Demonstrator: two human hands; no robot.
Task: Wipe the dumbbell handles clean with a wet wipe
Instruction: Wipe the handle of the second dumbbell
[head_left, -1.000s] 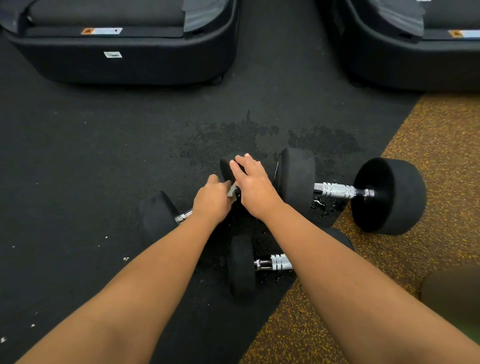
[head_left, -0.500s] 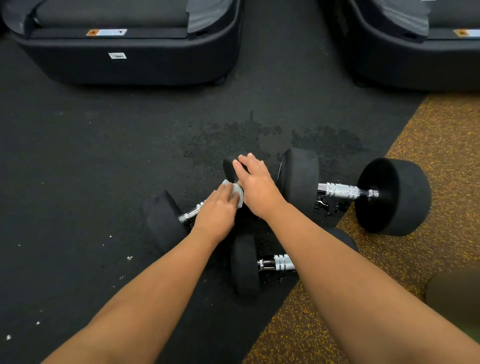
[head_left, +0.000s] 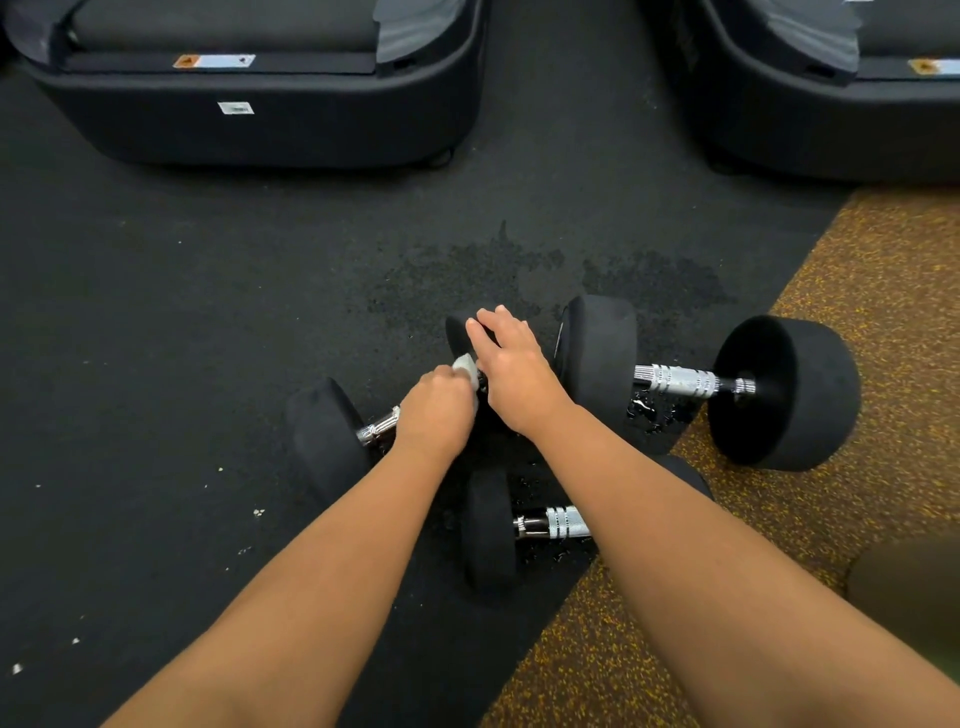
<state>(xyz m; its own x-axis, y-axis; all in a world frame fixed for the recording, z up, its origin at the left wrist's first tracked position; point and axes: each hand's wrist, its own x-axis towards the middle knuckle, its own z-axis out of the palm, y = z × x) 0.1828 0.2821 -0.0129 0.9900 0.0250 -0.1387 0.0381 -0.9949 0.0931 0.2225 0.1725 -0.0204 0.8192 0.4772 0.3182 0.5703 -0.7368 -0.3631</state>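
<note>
Three black dumbbells with chrome handles lie on the floor. My left hand (head_left: 436, 410) is closed around a white wet wipe (head_left: 466, 368) on the handle of the left dumbbell (head_left: 324, 441), near its far end. My right hand (head_left: 514, 364) rests on that dumbbell's far head (head_left: 460, 332) and holds it. A short piece of its chrome handle (head_left: 378, 427) shows to the left of my fingers. The big dumbbell (head_left: 680, 382) lies to the right. The small dumbbell (head_left: 493, 525) lies under my right forearm, half hidden.
Two large black machine bases stand at the back, one at the left (head_left: 260, 114) and one at the right (head_left: 831, 119). A wet patch (head_left: 519, 270) darkens the black mat, with water drops (head_left: 649, 410) under the big dumbbell. Speckled orange flooring (head_left: 857, 519) lies to the right.
My left hand with the wipe slid along the handle toward the far head, then turned slightly on it. My right hand stayed on the head.
</note>
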